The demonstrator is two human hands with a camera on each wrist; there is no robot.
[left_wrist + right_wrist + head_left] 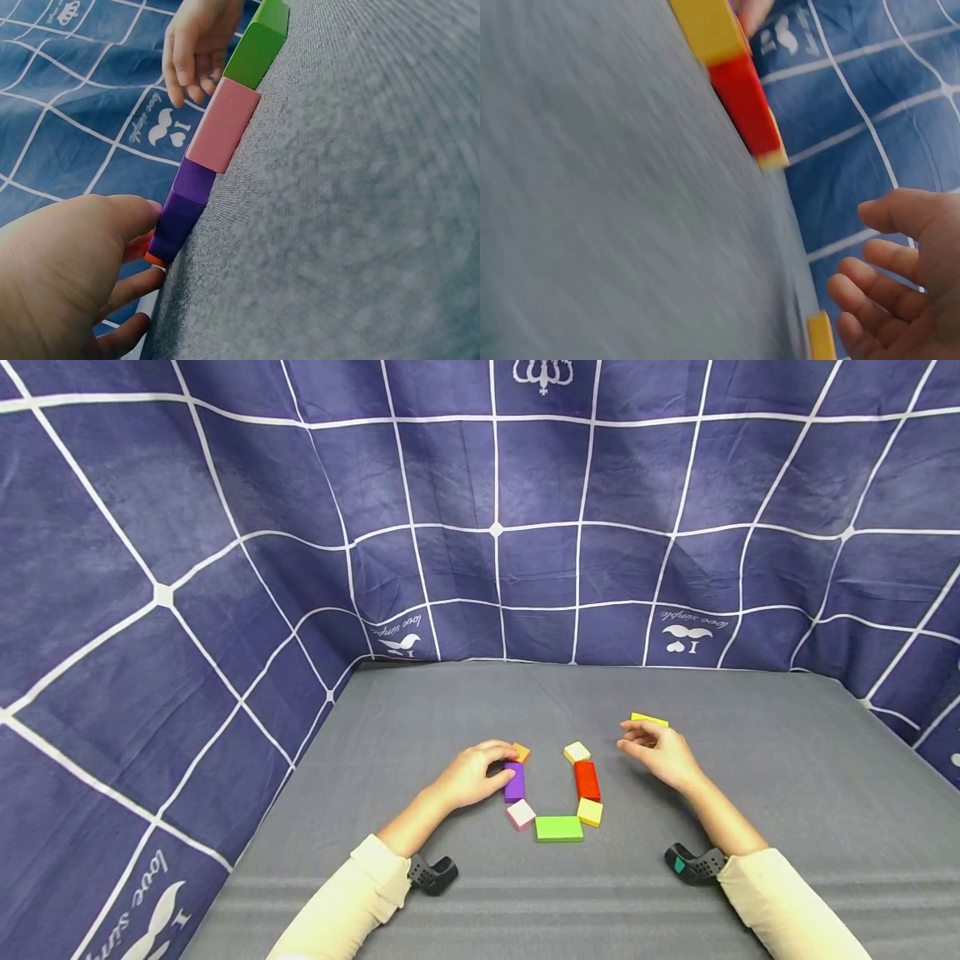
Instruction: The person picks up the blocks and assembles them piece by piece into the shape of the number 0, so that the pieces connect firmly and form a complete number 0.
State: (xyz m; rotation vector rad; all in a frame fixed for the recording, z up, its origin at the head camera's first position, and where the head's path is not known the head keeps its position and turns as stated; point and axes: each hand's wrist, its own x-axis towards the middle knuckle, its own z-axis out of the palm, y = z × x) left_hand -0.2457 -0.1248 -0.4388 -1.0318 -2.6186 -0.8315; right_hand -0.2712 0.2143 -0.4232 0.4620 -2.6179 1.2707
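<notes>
In the head view my left hand (480,772) is at the far left of a block outline, with bent fingers at an orange block (522,752). Its thumb lies at the purple block (514,785). In the left wrist view, the orange block (139,246) shows between thumb and fingers, partly hidden. My right hand (663,756) hovers right of the outline, fingers loosely bent and holding nothing. Just beyond it is a yellow block (649,719), partly covered in the head view; the right wrist view shows this yellow block (821,337) beside the fingertips.
A pink block (521,814), green block (558,829), small yellow block (590,812), red block (587,781) and pale yellow block (577,752) continue the outline on the grey cloth (420,718). A blue gridded curtain (540,552) borders the table behind and at the sides.
</notes>
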